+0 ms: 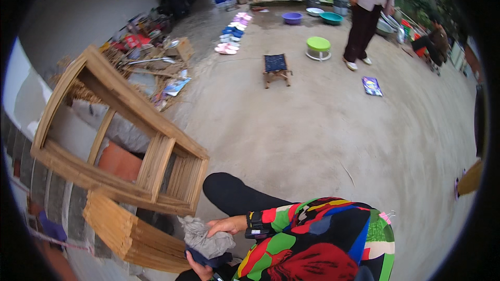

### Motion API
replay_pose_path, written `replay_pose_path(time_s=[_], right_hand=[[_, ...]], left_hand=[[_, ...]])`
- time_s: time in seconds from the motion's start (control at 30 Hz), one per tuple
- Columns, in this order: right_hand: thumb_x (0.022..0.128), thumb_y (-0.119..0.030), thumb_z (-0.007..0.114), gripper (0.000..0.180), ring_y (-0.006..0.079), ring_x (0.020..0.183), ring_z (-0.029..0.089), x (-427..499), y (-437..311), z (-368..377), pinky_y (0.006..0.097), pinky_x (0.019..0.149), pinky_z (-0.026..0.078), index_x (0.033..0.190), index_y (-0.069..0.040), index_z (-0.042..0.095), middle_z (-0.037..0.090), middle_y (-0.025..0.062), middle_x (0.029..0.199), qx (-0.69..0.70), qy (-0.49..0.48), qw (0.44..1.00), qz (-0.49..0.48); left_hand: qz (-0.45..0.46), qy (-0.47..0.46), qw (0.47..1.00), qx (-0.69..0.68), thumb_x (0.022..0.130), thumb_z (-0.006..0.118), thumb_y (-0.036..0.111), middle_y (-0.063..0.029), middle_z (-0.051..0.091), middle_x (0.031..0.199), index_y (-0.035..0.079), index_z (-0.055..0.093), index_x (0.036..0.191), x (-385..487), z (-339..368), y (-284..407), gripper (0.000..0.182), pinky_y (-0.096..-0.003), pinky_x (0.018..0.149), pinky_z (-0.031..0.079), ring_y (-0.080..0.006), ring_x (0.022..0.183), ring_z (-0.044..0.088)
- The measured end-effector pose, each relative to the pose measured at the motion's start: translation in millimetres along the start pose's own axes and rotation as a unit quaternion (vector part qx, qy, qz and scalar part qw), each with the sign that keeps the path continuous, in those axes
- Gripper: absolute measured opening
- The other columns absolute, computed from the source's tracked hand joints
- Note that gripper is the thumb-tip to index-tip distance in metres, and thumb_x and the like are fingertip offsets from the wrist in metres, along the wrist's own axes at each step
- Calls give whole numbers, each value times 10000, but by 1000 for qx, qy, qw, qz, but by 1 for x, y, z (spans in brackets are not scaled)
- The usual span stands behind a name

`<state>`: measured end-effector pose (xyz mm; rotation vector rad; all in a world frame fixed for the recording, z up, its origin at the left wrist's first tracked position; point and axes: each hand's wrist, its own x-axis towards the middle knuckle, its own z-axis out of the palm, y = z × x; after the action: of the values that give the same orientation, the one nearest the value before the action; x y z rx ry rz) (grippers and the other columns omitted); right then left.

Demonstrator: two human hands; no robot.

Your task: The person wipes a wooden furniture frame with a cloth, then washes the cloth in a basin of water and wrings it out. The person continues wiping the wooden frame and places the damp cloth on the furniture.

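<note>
At the bottom of the view, my right hand (227,226) grips a crumpled grey cloth (205,238). Directly under the cloth is a dark navy item (213,260), perhaps a shoe or folded fabric; most of it is hidden. My left hand (200,270) holds this dark item from below, its thumb along the near side. The cloth rests against the dark item's top. My bent knee in black trousers (234,193) lies just beyond the right hand. A patterned multicoloured sleeve (289,222) covers the right arm, with a dark band at its wrist.
A large wooden frame (183,140) and a light wooden piece (156,244) stand close by my hands. Farther off are a rubbish heap (156,66), rows of shoes (233,33), a folding stool (275,64), a green-topped stool (318,45), basins (292,18) and a standing person (367,11).
</note>
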<state>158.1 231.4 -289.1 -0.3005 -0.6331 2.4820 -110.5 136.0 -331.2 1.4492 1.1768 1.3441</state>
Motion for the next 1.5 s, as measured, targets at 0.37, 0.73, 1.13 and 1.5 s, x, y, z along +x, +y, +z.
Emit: replay_pose_path(time_s=[0.37,0.73,1.13,1.5], right_hand=[[983,-270,681,322,121,936,657,8,-5,-3,320,851,529,1204,-36,688,729,44,1052,-474,117,872,-31],[992,-283,673,336,97,1008,614,13,-9,-10,289,895,511,1213,-31,662,685,4,1089,-199,-9,980,-16],[919,-74,657,477,135,1125,624,16,5,-24,315,988,509,1383,-17,565,681,48,1232,-240,58,968,-34],[858,-34,609,511,258,1140,686,3,1,25,392,1036,523,1364,36,580,699,138,1262,-152,-54,974,160]], left_hand=[[-301,94,897,-310,1018,586,364,-147,589,1401,14,453,1483,-6,25,-12,597,-449,1088,471,-302,1308,565],[-159,15,986,-40,1060,476,388,-114,600,1413,67,509,1452,-3,34,-11,507,-460,1077,499,-285,1301,579],[-238,-12,938,-252,1038,566,202,-136,562,1468,9,466,1494,6,46,10,505,-429,1149,425,-261,1337,553],[-216,-21,893,-394,1080,543,419,-52,635,1405,77,543,1465,-16,48,14,515,-354,1117,458,-161,1260,604]])
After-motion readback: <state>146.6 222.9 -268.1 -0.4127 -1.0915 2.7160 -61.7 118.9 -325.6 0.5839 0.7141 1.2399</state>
